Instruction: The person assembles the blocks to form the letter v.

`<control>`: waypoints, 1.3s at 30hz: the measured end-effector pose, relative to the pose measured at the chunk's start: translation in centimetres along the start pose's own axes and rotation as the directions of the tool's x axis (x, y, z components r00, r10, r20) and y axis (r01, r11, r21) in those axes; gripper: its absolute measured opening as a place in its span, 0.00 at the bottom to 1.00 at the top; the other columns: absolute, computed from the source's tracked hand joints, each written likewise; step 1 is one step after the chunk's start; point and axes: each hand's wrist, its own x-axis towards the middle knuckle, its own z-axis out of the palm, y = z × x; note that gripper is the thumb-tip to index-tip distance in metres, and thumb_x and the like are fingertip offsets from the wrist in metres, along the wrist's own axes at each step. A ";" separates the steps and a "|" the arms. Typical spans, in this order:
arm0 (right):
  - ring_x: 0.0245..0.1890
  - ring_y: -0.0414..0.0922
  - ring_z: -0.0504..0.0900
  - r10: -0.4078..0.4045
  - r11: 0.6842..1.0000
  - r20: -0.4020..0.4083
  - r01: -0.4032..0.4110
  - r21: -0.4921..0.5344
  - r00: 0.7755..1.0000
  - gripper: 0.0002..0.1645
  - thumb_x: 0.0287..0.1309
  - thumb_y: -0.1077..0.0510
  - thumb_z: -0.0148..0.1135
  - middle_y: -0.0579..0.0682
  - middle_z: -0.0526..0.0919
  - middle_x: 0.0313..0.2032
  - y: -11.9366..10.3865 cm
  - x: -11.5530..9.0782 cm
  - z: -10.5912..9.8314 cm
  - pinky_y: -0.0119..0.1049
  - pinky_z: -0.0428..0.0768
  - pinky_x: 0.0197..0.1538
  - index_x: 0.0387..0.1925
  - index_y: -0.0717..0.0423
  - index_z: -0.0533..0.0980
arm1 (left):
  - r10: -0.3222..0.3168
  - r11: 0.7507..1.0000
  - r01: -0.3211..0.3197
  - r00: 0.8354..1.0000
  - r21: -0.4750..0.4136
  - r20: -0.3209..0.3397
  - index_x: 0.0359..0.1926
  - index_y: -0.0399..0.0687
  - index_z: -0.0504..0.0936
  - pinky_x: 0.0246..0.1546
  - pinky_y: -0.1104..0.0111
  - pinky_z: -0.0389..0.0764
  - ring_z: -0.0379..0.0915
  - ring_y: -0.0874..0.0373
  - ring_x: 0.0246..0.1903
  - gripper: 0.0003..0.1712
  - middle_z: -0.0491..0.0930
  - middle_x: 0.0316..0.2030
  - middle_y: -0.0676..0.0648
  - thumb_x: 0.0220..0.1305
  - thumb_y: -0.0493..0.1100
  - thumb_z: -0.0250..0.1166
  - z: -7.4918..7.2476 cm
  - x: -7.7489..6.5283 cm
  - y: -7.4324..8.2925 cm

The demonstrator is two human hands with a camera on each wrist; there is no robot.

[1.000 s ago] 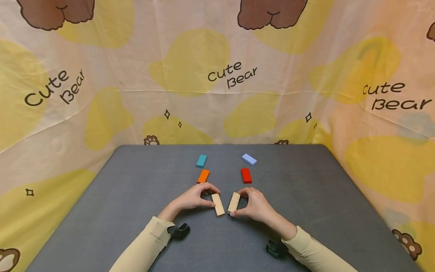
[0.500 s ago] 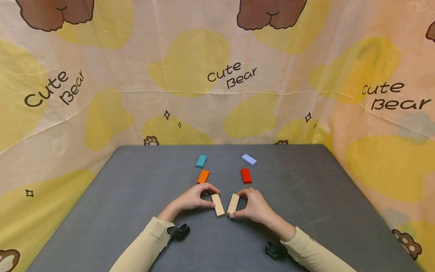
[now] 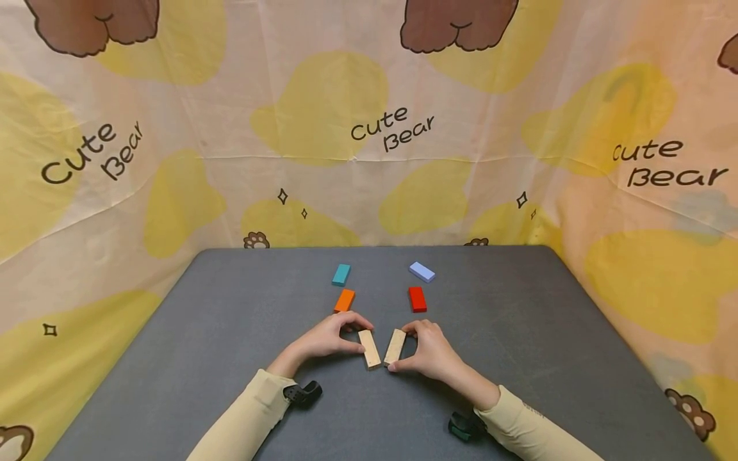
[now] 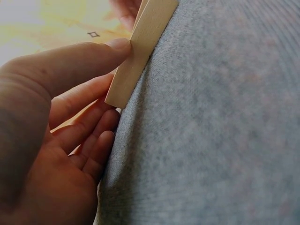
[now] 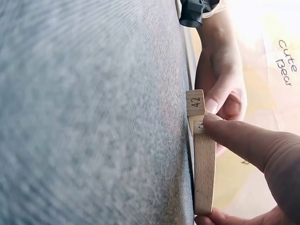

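Note:
Two plain wooden blocks lie near the middle of the table, slanted toward each other with a narrow gap at their near ends. My left hand (image 3: 325,336) pinches the left wooden block (image 3: 369,349); in the left wrist view the thumb presses that block's long side (image 4: 140,56). The right wooden block (image 3: 394,347) is held at its two ends by my right hand (image 3: 432,349). Up close in the right wrist view, this right block (image 5: 205,168) stands by the cloth, and the left block's end (image 5: 195,102) bears a printed 42.
Beyond the hands lie an orange block (image 3: 344,300), a teal block (image 3: 341,274), a red block (image 3: 418,299) and a light purple block (image 3: 422,271). A dark grey cloth covers the table (image 3: 230,301). Printed curtains (image 3: 323,109) stand behind and at both sides.
The right block has shifted slightly left with my right hand, narrowing the gap to the left block. My left hand keeps its place and its hold.

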 end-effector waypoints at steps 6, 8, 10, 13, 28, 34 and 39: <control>0.42 0.47 0.70 -0.013 1.000 -0.017 0.012 -0.017 1.000 0.44 0.26 0.38 0.81 0.50 0.76 0.41 -0.1 0.0 0.2 0.43 0.75 0.46 0.46 0.57 0.75 | -0.001 1.000 0.001 1.000 -0.020 -0.002 0.54 0.37 0.77 0.56 0.52 0.69 0.73 0.45 0.51 0.24 0.78 0.52 0.40 0.56 0.37 0.69 0.0 0.0 0.0; 0.43 0.47 0.70 -0.003 1.000 -0.015 0.002 -0.022 1.000 0.45 0.26 0.38 0.81 0.50 0.75 0.41 -0.2 0.0 0.3 0.42 0.75 0.46 0.46 0.57 0.75 | -0.003 1.000 0.003 1.000 -0.023 -0.001 0.54 0.37 0.77 0.57 0.51 0.69 0.73 0.45 0.51 0.24 0.78 0.52 0.40 0.55 0.37 0.69 0.0 0.0 0.1; 0.43 0.47 0.70 0.002 1.000 -0.014 -0.003 -0.031 1.000 0.45 0.26 0.38 0.81 0.50 0.75 0.40 -0.2 0.0 0.3 0.42 0.75 0.45 0.46 0.57 0.75 | -0.006 1.000 0.006 1.000 -0.025 -0.001 0.54 0.37 0.77 0.57 0.51 0.69 0.73 0.46 0.52 0.24 0.78 0.52 0.40 0.55 0.37 0.69 0.0 0.0 0.1; 0.42 0.47 0.70 0.004 0.999 -0.016 -0.005 -0.040 1.000 0.45 0.26 0.38 0.81 0.50 0.75 0.40 -0.3 0.0 0.4 0.42 0.75 0.45 0.47 0.57 0.74 | -0.008 1.000 0.008 1.000 -0.022 -0.003 0.54 0.37 0.77 0.57 0.52 0.69 0.73 0.46 0.52 0.24 0.78 0.52 0.41 0.55 0.37 0.69 0.0 0.0 0.2; 0.42 0.46 0.69 -0.020 0.999 -0.017 0.019 -0.043 1.000 0.45 0.27 0.38 0.81 0.50 0.74 0.40 -0.1 0.0 0.4 0.41 0.74 0.44 0.46 0.57 0.74 | 0.001 1.000 -0.001 1.000 -0.024 -0.004 0.54 0.36 0.77 0.57 0.51 0.69 0.73 0.45 0.52 0.24 0.78 0.52 0.39 0.55 0.36 0.69 0.0 0.0 0.1; 0.42 0.45 0.71 -0.017 1.000 0.004 0.017 0.007 1.000 0.43 0.28 0.39 0.81 0.50 0.76 0.41 0.1 0.2 0.1 0.40 0.74 0.44 0.46 0.57 0.75 | -0.005 1.000 0.005 1.000 -0.030 -0.004 0.54 0.36 0.77 0.57 0.50 0.69 0.73 0.44 0.52 0.24 0.78 0.52 0.39 0.55 0.36 0.69 0.0 0.0 0.1; 0.39 0.44 0.74 -0.041 0.999 0.001 0.041 0.030 0.999 0.37 0.29 0.43 0.81 0.48 0.79 0.38 0.5 0.5 -0.3 0.39 0.74 0.45 0.44 0.55 0.78 | -0.002 0.999 0.002 1.000 -0.033 -0.007 0.53 0.36 0.77 0.57 0.50 0.69 0.73 0.44 0.52 0.24 0.78 0.52 0.39 0.55 0.36 0.69 0.0 -0.1 0.2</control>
